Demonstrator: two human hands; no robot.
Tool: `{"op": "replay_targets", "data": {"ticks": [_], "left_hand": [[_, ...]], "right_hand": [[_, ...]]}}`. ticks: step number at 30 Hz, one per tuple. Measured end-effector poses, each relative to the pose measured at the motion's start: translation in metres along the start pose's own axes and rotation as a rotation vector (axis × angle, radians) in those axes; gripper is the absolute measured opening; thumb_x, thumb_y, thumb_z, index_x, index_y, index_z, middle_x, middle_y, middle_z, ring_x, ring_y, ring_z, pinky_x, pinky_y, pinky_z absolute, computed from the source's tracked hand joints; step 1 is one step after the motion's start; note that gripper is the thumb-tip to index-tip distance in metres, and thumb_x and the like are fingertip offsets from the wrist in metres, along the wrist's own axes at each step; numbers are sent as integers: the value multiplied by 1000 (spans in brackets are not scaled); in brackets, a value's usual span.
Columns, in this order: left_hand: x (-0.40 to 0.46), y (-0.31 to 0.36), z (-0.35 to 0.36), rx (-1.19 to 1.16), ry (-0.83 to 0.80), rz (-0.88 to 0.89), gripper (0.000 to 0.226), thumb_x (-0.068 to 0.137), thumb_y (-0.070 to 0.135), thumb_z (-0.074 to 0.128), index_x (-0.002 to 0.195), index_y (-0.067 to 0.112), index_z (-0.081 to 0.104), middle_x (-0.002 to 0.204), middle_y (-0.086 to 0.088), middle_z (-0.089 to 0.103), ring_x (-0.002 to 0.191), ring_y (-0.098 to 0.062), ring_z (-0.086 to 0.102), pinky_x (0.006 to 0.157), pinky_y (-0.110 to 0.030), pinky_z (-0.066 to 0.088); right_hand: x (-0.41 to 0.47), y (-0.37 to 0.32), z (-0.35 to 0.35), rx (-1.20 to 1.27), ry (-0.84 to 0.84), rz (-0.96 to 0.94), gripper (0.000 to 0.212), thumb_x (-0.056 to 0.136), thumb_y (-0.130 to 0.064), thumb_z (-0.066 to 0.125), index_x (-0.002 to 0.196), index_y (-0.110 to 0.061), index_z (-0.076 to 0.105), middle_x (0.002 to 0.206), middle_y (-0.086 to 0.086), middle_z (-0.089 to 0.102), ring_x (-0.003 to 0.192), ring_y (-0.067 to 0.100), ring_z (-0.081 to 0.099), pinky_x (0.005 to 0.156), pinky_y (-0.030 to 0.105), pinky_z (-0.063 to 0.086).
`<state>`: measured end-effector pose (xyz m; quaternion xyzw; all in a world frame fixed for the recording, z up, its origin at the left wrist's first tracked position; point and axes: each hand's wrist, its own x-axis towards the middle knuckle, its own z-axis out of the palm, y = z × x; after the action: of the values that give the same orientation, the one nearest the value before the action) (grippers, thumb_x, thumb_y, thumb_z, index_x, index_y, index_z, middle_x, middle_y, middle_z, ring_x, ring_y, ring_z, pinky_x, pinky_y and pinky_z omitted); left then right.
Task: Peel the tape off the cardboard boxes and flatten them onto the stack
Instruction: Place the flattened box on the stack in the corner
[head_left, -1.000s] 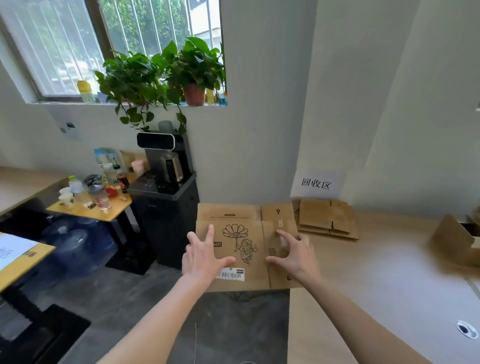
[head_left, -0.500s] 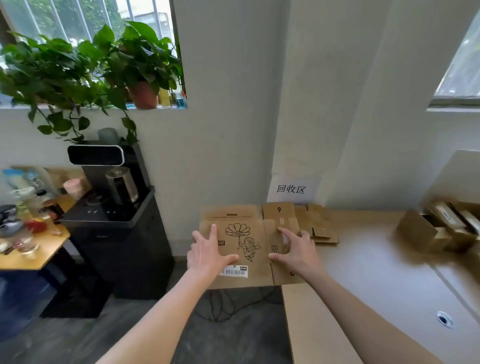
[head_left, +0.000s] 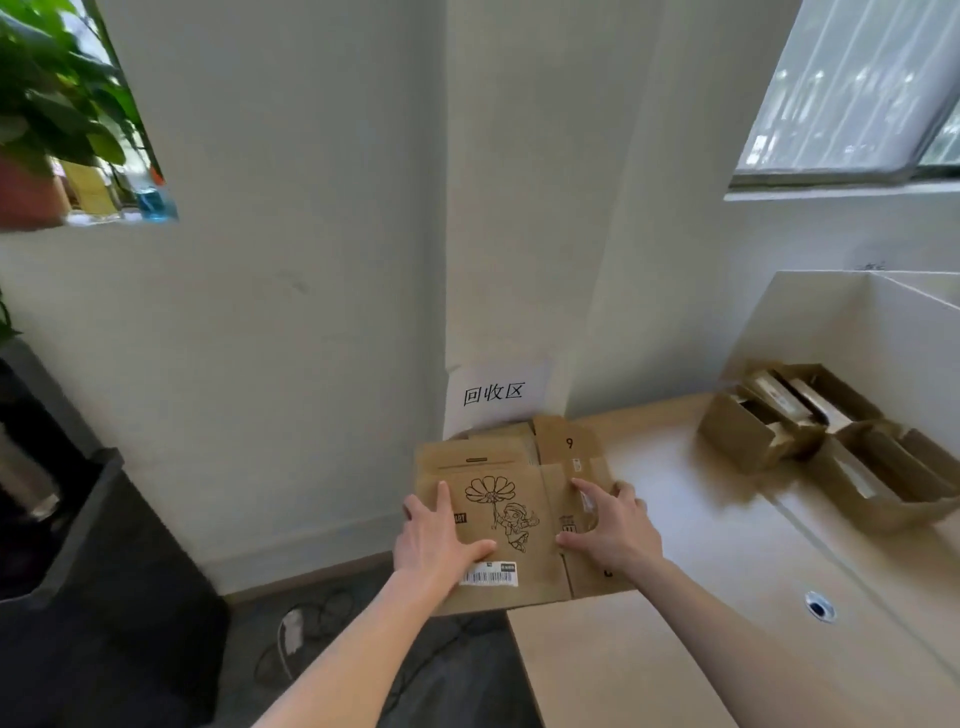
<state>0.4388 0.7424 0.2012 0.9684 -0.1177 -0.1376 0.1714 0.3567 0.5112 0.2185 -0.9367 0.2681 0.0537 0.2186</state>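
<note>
Both hands — left (head_left: 436, 540), right (head_left: 613, 525) — lie spread, fingers straight, pressing the flattened box (head_left: 498, 519) just below the wall sign (head_left: 493, 393).

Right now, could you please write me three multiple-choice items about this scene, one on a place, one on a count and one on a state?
1. Where is the flattened box with the flower drawing?
A. on the floor
B. at the desk's left end, overhanging its edge, below the paper sign
C. on the windowsill

2. How many hands touch that box?
A. none
B. one
C. two

3. What state are the boxes at the far right in?
A. still standing, unflattened
B. flattened into a stack
C. wrapped in plastic

Answers:
1 B, the cardboard juts past the desk under the sign.
2 C, the left hand and right hand both lie on it with spread fingers.
3 A, their walls stand upright.
</note>
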Motion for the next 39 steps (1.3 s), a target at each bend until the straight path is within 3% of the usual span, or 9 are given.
{"op": "replay_targets", "data": {"ticks": [14,19,24,27,28,30,32,35,39], "left_hand": [[254,66,130,66,-167,-121,117,77,80,63,161,28,2,151,-18,22,117,-30,60,87,-37,58],[321,75,173,55,-155,-152,116,77,79,64,161,30,1,140,-16,26,110,-29,60,69,-30,51],[347,65,201,123,-152,-171,117,76,83,59,161,28,0,135,-15,29,102,-24,58,76,-31,51],[348,60,210,366,-87,-116,114,76,92,38,160,21,12,144,-20,28,113,-26,55,99,-40,42],[350,58,211,439,-45,-56,111,76,93,35,157,17,22,154,-22,20,129,-31,47,109,-45,34],[361,55,211,483,3,93,108,77,90,42,151,12,36,167,-19,-14,155,-38,1,121,-55,1],[378,48,212,395,-85,185,117,75,89,50,161,18,13,162,-10,-36,150,-30,-30,119,-59,-15],[397,37,216,244,-282,237,124,75,87,54,150,40,-33,156,-1,-47,143,-24,-43,120,-62,-13],[402,33,224,322,-239,269,123,73,91,48,150,36,-31,157,-5,-44,144,-27,-41,116,-59,-24]], "right_hand": [[288,84,66,12,-200,72,94,67,-58,83,147,-54,35,152,6,32,135,29,39,105,42,44],[370,101,88,1,-217,66,94,67,-53,83,148,-54,36,156,7,28,138,29,35,108,43,44],[402,117,122,5,-231,-5,94,66,-57,85,148,-50,39,164,2,12,143,30,29,113,43,37],[416,122,128,-149,-186,-158,99,62,-66,83,147,-45,37,168,-2,0,151,26,15,120,43,22],[422,121,128,-197,-189,-220,102,63,-65,83,149,-40,34,169,-3,-2,154,22,5,123,42,13],[432,118,129,-250,-238,-302,111,67,-61,83,155,-33,22,170,-5,-2,156,17,-7,125,40,-1],[439,117,127,-282,-301,-334,121,70,-59,83,160,-38,4,170,-4,-6,156,19,-8,124,40,-4],[444,115,129,-354,-336,-360,116,74,-58,80,158,-46,1,169,0,-13,156,24,-10,124,42,-3],[445,110,134,-362,-332,-356,116,73,-55,83,158,-46,5,169,0,-10,156,26,-7,125,47,7]]}}
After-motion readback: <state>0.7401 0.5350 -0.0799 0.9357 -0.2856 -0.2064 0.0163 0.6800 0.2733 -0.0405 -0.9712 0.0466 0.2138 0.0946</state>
